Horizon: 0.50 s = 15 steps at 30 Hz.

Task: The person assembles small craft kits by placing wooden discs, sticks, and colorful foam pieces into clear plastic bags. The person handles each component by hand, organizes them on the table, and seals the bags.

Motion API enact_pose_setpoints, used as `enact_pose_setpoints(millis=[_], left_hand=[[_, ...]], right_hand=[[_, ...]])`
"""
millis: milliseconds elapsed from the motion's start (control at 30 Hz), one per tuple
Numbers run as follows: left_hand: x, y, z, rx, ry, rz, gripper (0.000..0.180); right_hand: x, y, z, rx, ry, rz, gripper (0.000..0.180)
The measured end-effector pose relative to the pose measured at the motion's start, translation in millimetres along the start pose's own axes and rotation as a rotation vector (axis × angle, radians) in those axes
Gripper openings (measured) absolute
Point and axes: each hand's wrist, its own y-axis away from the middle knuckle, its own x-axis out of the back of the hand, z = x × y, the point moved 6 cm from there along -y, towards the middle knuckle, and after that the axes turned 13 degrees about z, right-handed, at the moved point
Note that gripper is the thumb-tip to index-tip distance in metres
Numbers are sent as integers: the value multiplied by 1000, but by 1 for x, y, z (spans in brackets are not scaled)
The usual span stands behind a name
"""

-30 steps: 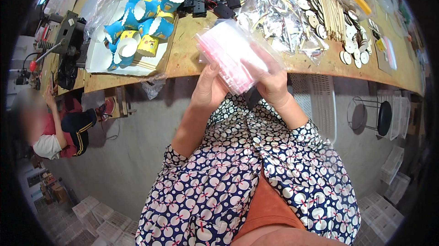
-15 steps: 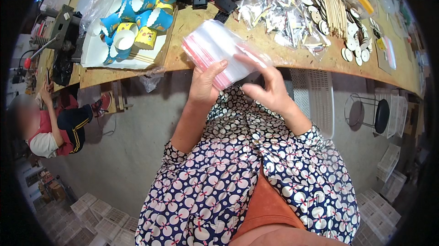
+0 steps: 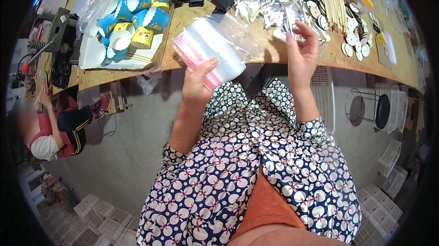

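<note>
My left hand (image 3: 195, 82) is closed on a stack of clear zip bags (image 3: 222, 47) with pinkish-red seal strips, its thumb lying across the top. The bags are tilted above the table's front edge, and the topmost one looks partly spread at its far side. My right hand (image 3: 303, 58) is raised at the table edge, with thumb and fingers apart and nothing seen between them. Just beyond its fingertips lies a heap of small silvery strips in clear wrapping (image 3: 270, 1).
Blue and yellow paper cups (image 3: 141, 35) fill a white tray (image 3: 89, 56) at left. Black battery boxes (image 3: 222, 1) with red wires lie at the back. Wooden discs (image 3: 352, 40) and thin sticks (image 3: 331, 6) are at right. A person (image 3: 57, 127) sits at left; a stool (image 3: 382, 110) stands right.
My right hand has left the bags and moved right and up, toward the silvery strips. My left hand, still holding the bags, has shifted slightly left.
</note>
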Motion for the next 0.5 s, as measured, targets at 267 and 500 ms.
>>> enact_pose_setpoints(millis=[267, 500], left_hand=[[-38, 15, 8, -290, -381, -34, 36], [-56, 18, -6, -259, -492, -251, 48]], right_hand=[[-50, 69, -56, 310, 157, -647, 67], [-52, 71, -1, -878, -535, -557, 70]])
